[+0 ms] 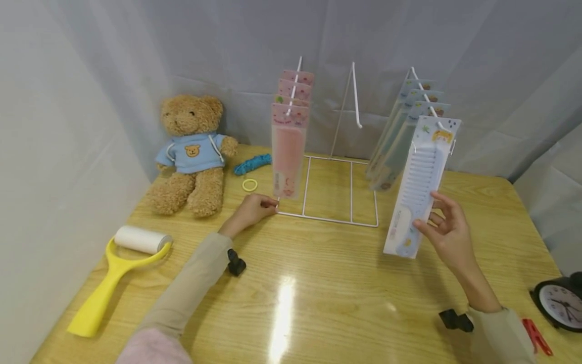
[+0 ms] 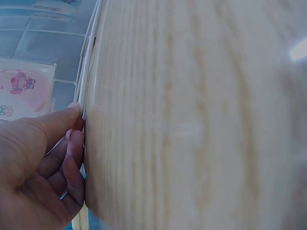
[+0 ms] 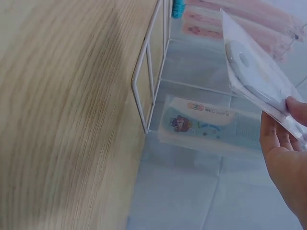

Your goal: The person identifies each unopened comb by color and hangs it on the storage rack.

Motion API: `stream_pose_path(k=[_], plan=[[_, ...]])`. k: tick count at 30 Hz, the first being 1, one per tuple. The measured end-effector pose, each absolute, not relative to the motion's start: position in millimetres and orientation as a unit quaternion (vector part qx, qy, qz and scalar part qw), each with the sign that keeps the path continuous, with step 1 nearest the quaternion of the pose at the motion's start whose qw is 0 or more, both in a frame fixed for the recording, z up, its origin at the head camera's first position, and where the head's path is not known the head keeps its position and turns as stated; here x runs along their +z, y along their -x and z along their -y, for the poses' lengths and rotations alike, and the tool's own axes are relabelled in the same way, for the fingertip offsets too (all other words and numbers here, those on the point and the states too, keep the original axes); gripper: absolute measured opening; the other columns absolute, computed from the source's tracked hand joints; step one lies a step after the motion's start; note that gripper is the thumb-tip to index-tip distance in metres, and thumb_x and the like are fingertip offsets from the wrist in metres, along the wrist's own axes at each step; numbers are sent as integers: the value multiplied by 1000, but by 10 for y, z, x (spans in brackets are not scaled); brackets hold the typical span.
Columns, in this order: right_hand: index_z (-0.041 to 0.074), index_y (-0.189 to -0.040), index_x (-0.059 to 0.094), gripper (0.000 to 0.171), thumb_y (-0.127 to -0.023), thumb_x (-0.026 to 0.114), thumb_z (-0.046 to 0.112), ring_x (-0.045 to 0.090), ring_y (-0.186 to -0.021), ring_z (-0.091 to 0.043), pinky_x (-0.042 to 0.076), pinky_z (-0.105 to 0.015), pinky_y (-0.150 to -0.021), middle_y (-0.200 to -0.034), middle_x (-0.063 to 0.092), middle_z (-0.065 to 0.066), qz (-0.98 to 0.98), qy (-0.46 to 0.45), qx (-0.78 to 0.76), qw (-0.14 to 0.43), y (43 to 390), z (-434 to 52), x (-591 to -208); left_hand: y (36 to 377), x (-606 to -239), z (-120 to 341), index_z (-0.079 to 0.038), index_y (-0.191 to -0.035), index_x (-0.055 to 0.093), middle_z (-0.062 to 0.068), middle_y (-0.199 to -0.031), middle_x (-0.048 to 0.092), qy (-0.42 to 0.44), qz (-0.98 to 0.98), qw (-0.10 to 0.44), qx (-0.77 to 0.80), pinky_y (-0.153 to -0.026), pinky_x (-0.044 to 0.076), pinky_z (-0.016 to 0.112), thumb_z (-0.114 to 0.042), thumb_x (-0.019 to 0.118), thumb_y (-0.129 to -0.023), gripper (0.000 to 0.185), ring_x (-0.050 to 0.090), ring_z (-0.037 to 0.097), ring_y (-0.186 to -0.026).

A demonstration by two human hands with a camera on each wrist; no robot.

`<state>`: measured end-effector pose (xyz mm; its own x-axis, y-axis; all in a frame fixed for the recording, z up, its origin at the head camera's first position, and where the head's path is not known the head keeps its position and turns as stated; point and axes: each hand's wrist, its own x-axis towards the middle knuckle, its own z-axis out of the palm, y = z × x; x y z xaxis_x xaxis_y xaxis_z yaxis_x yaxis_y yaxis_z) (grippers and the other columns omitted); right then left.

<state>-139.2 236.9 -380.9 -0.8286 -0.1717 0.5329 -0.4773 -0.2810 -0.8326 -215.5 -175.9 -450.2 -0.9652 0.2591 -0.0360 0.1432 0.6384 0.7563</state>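
My right hand (image 1: 447,232) grips a packaged comb (image 1: 416,187) by its lower right edge, thumb in front and fingers behind. The comb is pale blue-white in a clear sleeve and hangs tilted, its printed top at the tip of the right hook (image 1: 425,93) of a white wire display rack (image 1: 327,218). Behind it on that hook hang several blue-green comb packs (image 1: 386,156). At the rack's front left corner, my left hand (image 1: 252,212) pinches the base wire between thumb and fingers. Pink comb packs (image 1: 288,156) hang from the left hook just above that hand.
The middle hook (image 1: 356,96) is bare. To the left sit a teddy bear (image 1: 193,151), a teal cord bundle (image 1: 252,164), a yellow ring (image 1: 249,185) and a yellow-handled roller (image 1: 106,288). A black clock (image 1: 561,303) and a red clip (image 1: 537,336) lie at the right.
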Motion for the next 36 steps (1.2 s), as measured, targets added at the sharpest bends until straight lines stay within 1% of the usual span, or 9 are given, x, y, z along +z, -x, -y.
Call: stream_pose_path(k=[4, 10, 18, 22, 29, 33, 36], plan=[[-4, -132, 46, 56, -80, 58, -23, 64, -96, -15, 54, -20, -78, -108, 54, -9, 596, -267, 749, 109, 1519, -2351, -3827, 2156, -4493, 1764, 4, -109, 69, 19, -106, 69, -111, -902, 71, 412, -85, 52, 39, -11, 66, -89, 25, 64, 29, -97], [-4, -128, 50, 50, -81, 59, -21, 62, -92, -13, 53, -18, -78, -107, 55, -8, 603, -251, 748, 116, 1670, -2334, -3877, 2147, -4482, 1761, 5, -107, 70, 19, -104, 70, -118, -902, 61, 411, -84, 52, 39, -10, 67, -88, 24, 65, 29, -95], [-1, -122, 55, 43, -83, 58, -20, 61, -95, -12, 51, -16, -80, -107, 60, -2, 640, -217, 727, 120, 1802, -2363, -3948, 2145, -4481, 1760, 5, -106, 70, 19, -103, 70, -121, -903, 56, 409, -83, 52, 38, -9, 67, -88, 23, 65, 28, -94], [0, -118, 57, 41, -83, 56, -21, 60, -95, -11, 50, -15, -79, -103, 62, 0, 652, -203, 720, 121, 1829, -2378, -3990, 2152, -4483, 1763, 5, -107, 70, 19, -105, 69, -116, -902, 63, 412, -85, 52, 39, -9, 67, -88, 24, 65, 28, -96], [-2, -109, 60, 31, -84, 55, -21, 62, -94, -8, 50, -14, -81, -102, 66, 2, 659, -185, 720, 117, 1840, -2410, -4034, 2163, -4486, 1763, 5, -109, 69, 19, -106, 69, -118, -901, 65, 412, -85, 52, 39, -10, 66, -89, 25, 65, 29, -97], [2, -104, 63, 27, -86, 55, -17, 63, -93, -6, 50, -13, -80, -98, 68, 4, 675, -164, 712, 103, 1820, -2432, -4033, 2149, -4475, 1760, 5, -109, 69, 20, -107, 69, -114, -900, 71, 415, -85, 52, 39, -10, 65, -90, 25, 64, 30, -97], [4, -104, 63, 22, -89, 57, -11, 62, -92, -3, 49, -12, -80, -98, 68, 7, 697, -146, 697, 86, 1791, -2461, -4028, 2142, -4467, 1762, 5, -109, 69, 20, -107, 69, -116, -900, 69, 416, -85, 52, 39, -10, 65, -90, 25, 64, 30, -97]])
